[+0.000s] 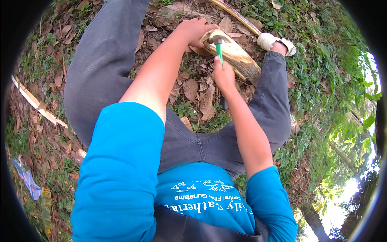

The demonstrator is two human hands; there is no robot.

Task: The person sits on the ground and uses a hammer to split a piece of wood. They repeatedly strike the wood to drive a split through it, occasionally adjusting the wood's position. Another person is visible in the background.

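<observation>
A short, thick piece of log (242,58) lies on the leaf litter between my legs, toward the right foot. Its upper face is pale and cut; rough, patterned bark covers the side. My left hand (196,31) grips its far-left end, fingers curled at the edge and partly out of sight. In my right hand (224,76) is a hammer (219,49) with a green handle and dark lower grip, the fist closed around it. The metal hammer head is over the pale face near my left hand; whether it touches the wood, I cannot tell.
Dry leaves (191,89) and low green plants cover the ground. My bent legs flank the log, with a pale shoe (277,42) at its right. A long pale strip (238,16) lies beyond; another strip (40,105) and a bluish wrapper (28,179) are at left.
</observation>
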